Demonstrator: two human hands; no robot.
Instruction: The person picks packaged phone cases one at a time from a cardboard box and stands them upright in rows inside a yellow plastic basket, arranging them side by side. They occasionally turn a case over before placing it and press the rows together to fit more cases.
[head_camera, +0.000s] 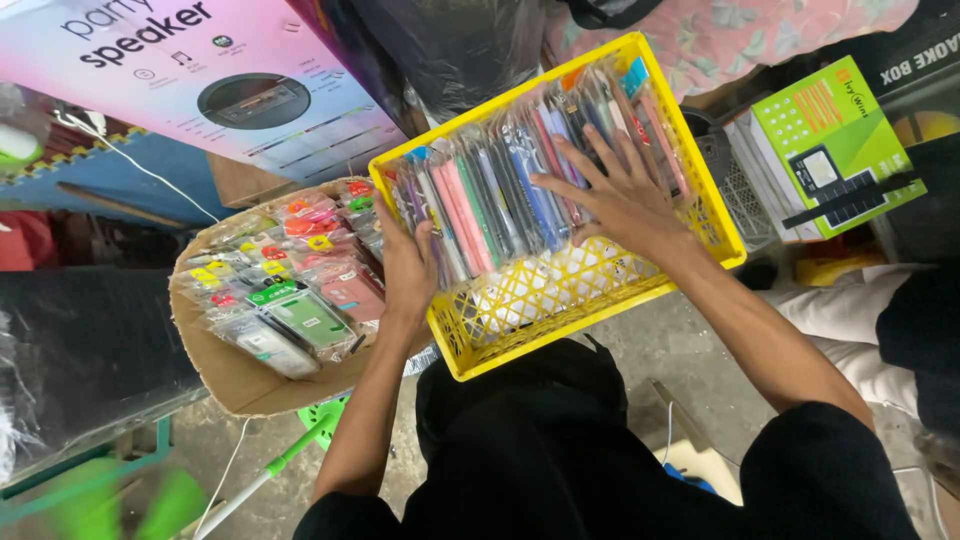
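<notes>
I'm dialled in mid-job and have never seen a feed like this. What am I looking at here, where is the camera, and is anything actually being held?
There is no machine: this is one picture from a camera on a person's head, looking down at their own two bare hands. A yellow lattice crate sits in front of them, above their dark-clothed lap, packed with a row of slim packaged cases standing on edge. The right hand lies spread across the cases, fingers parting them. The left hand rests at the crate's near left end against the packs. Neither hand plainly grips anything. To the left, a cardboard box holds more wrapped packs. A green product box lies on the right.
</notes>
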